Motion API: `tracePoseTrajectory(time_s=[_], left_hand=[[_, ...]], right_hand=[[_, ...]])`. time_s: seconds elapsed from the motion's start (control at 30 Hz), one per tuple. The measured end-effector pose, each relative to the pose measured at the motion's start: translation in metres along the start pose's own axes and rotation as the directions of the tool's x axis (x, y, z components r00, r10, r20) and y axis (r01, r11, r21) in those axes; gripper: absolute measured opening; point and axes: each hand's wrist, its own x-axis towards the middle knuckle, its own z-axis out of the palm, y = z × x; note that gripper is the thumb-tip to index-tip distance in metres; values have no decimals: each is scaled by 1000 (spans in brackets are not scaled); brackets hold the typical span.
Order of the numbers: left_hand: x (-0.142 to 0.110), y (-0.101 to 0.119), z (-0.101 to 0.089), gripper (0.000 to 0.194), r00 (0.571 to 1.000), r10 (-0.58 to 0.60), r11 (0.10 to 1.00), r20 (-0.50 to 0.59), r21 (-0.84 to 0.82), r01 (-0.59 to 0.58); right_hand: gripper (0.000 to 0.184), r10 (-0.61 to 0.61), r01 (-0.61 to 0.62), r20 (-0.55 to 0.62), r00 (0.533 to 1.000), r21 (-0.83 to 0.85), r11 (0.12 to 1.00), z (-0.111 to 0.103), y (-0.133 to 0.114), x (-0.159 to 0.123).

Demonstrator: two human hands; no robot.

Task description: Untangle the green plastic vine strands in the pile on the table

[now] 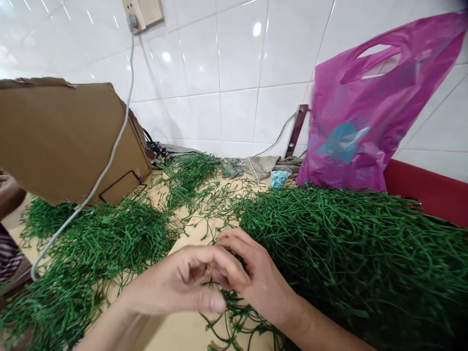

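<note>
My left hand (186, 280) is in the middle, over the tan work surface (161, 334). Its fingers curl inward and its thumb stands apart from them. A tiny yellow spot shows in the gap between the hands. Crossing behind it, my right hand (254, 265) has bent fingers, their tips partly covered by my left hand. What those fingers hold, if anything, is hidden. Thin green plastic stems (234, 317) with small branched ends lie just under both hands. A large heap of the same green stems (351, 234) rises beside my right forearm.
More green stems (120, 239) spread at left, below a cardboard box (69, 136) with a grey cable (109, 165) hanging before it. By the tiled wall are a small cup of blue and white bits (280, 178) and a pink plastic bag (361, 117). Another person's arm (10, 195) shows far left.
</note>
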Motion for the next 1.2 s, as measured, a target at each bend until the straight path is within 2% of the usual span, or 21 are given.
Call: tracePoseTrajectory(time_s=[0.1, 0.17, 0.2, 0.23, 0.27, 0.37, 0.43, 0.5, 0.57, 0.63, 0.7, 0.8, 0.87, 0.93, 1.0, 1.07, 1.13, 1.2], left_hand=[[58, 14, -5, 34, 995, -45, 998, -92, 48, 50], [91, 16, -13, 32, 974, -65, 971, -216, 213, 112], [106, 14, -19, 31, 956, -20, 924, -293, 359, 129], [118, 10, -25, 29, 945, 35, 837, -326, 525, 150], [130, 4, -30, 27, 937, 82, 705, -339, 685, 186], [160, -18, -43, 32, 906, 161, 572, -391, 785, 237], [175, -30, -48, 34, 886, 195, 524, -420, 809, 268], [188, -35, -52, 29, 873, 204, 506, -444, 811, 294], [197, -31, -57, 18, 862, 204, 517, -464, 799, 308], [203, -18, -63, 12, 854, 212, 552, -475, 779, 296], [207, 2, -69, 18, 859, 230, 604, -457, 760, 242], [209, 36, -71, 30, 898, 272, 692, -346, 719, 67], [209, 54, -68, 33, 895, 334, 756, -294, 651, -68], [207, 65, -63, 36, 875, 399, 858, -274, 448, -252], [204, 73, -58, 37, 877, 392, 913, -279, 231, -336], [199, 81, -53, 35, 885, 360, 933, -296, 92, -348], [194, 90, -47, 30, 867, 369, 923, -336, 20, -385], [190, 100, -39, 24, 836, 398, 899, -379, -22, -438]], right_hand=[[24, 3, -2, 16, 1000, -63, 998, 2, 0, -1], [24, -16, 17, 15, 1000, -111, 994, 4, 1, -1], [23, -27, 29, 14, 1000, -128, 991, 4, 1, -2], [23, -40, 42, 14, 999, -144, 989, 5, 1, -2], [23, -55, 56, 11, 998, -163, 985, 5, 0, -2], [24, -90, 91, 14, 996, -221, 971, 5, -1, -3], [25, -108, 113, 33, 994, -266, 957, 5, -3, -3], [26, -127, 137, 51, 991, -311, 941, 5, -4, -4], [28, -145, 155, 55, 988, -342, 927, 5, -5, -5], [30, -150, 158, 49, 987, -347, 924, 6, -4, -6], [31, -133, 141, 46, 990, -334, 932, 6, -2, -7], [31, -113, 119, 39, 993, -313, 942, 8, -1, -7], [31, -126, 128, 26, 992, -307, 943, 7, -4, -5], [31, -156, 145, -11, 988, -310, 940, 3, -12, -1], [30, -200, 159, -93, 975, -330, 930, -6, -23, 5], [28, -238, 142, -219, 946, -378, 915, -21, -35, 12], [27, -238, 62, -355, 904, -441, 895, -39, -43, 22], [35, -204, -40, -459, 865, -468, 883, -54, -45, 35]])
